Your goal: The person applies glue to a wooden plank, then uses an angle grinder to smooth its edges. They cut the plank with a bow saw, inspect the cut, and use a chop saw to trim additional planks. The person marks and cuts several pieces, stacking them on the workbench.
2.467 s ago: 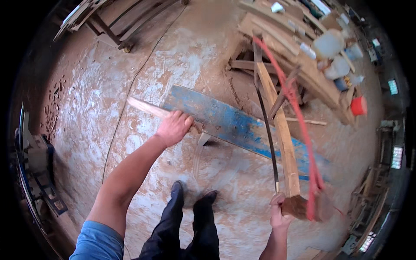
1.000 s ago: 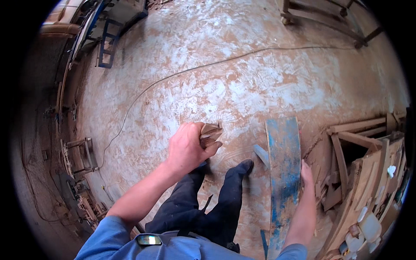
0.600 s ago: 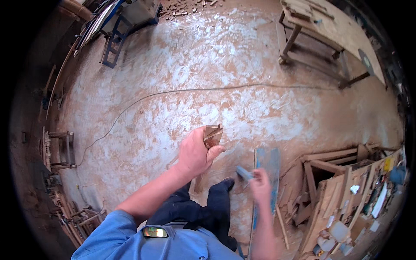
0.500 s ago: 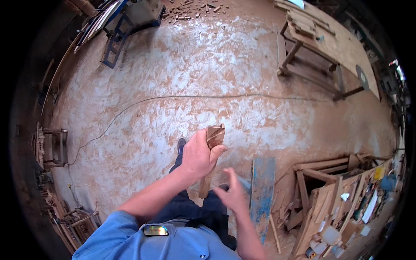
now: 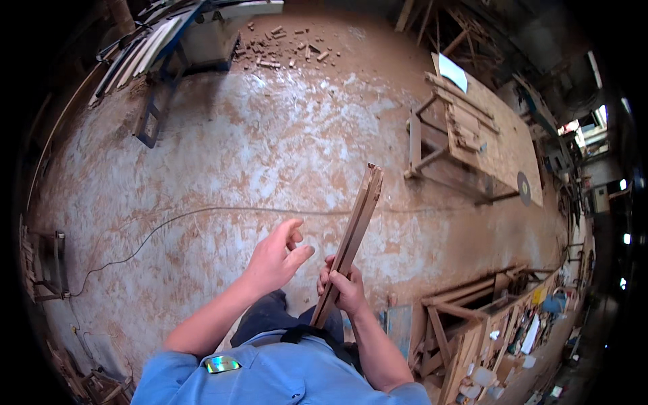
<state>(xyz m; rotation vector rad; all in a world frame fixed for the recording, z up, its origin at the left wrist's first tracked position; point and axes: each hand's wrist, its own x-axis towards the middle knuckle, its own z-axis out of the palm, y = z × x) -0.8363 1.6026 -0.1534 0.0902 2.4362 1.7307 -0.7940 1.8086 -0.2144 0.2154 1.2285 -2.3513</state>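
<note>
A long brown strip of wood [image 5: 362,209] with a groove along its length slants up and away from my waist. My right hand [image 5: 346,287] is wrapped round its lower part, thumb across the near face. To the left of the strip, my left hand [image 5: 275,258] is raised with nothing in it. Its thumb and fingers are apart, and the fingers curl a little. The strip's lower end reaches close to my trousers and its foot is partly hidden.
A wooden table [image 5: 503,138] with boards stands at the far right. Near right, a timber frame [image 5: 466,304] adjoins a cluttered bench [image 5: 506,347]. A cable [image 5: 202,210] crosses the dusty floor. Wood offcuts [image 5: 297,50] lie at the back, beside a machine [image 5: 212,44].
My left hand has let go of the strip and moved left. My right hand, empty before, now grips it. The strip has swung up and away, and the view has tilted farther ahead.
</note>
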